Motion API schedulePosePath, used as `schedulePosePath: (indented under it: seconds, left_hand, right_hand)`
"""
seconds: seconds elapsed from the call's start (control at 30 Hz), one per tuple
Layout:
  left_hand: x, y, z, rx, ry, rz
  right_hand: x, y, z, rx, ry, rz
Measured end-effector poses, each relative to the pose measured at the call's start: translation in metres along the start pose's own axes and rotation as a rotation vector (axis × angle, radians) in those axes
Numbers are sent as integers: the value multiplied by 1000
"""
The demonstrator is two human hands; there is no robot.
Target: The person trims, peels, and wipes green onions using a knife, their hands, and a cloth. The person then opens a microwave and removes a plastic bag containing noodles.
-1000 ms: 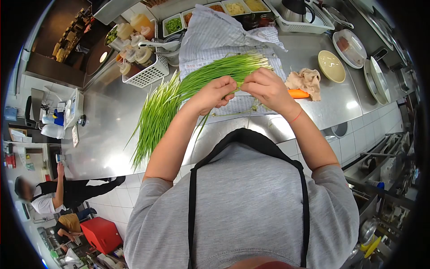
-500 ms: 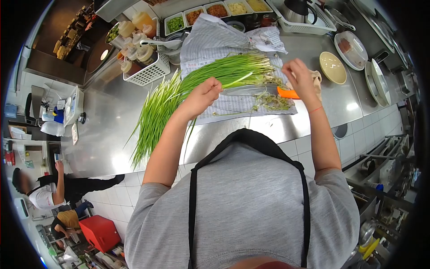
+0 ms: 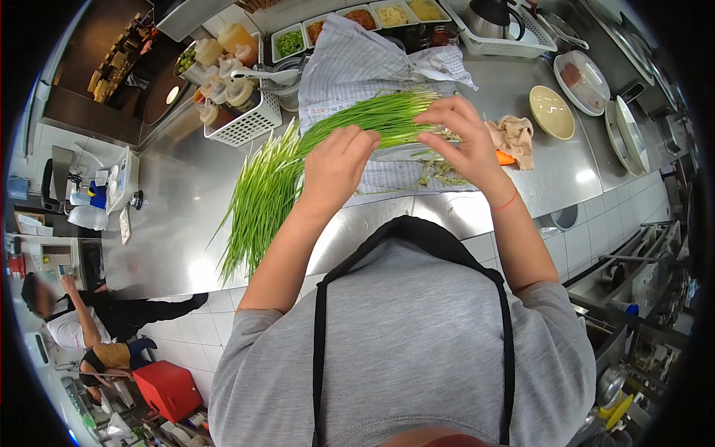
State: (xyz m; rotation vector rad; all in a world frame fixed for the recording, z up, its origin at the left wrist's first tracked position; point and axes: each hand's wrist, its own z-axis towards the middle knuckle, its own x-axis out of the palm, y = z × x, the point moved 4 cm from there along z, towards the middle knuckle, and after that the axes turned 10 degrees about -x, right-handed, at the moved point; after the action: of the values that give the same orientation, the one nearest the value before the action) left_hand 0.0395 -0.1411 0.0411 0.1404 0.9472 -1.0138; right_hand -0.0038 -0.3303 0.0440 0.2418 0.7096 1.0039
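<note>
A thick heap of long green chives (image 3: 365,119) lies across newspaper (image 3: 350,56), with a second pile of chives (image 3: 257,197) spread to the left over the steel counter. My left hand (image 3: 341,160) is closed at the near edge of the heap, fingertips curled down on chives and partly hidden. Over the pale root ends, my right hand (image 3: 463,141) is open, thumb and fingers apart with nothing visible between them. A knife's orange handle (image 3: 506,158) shows beyond my right wrist. Trimmed scraps (image 3: 439,173) lie on the near part of the paper.
At right are a crumpled cloth (image 3: 512,136), a yellow bowl (image 3: 552,112) and a lidded container (image 3: 581,82). A white basket of squeeze bottles (image 3: 246,119) stands at the back left, near trays of chopped toppings (image 3: 288,42). Two people (image 3: 82,313) are at far left.
My right hand has moved left over the root ends and its fingers have spread. My left hand has shifted slightly toward me; the single stalk extending from it no longer shows.
</note>
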Motion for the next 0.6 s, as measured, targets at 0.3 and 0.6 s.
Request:
schedulePosePath:
  seconds: [0.3,0.6]
  left_hand:
    - [-7,-8,0,122,-65,-18]
    - [-3,-12,-1,25,-67,-90]
  right_hand:
    - [13,11,1,-56,119,-182]
    - [22,4,-6,146,-148,213]
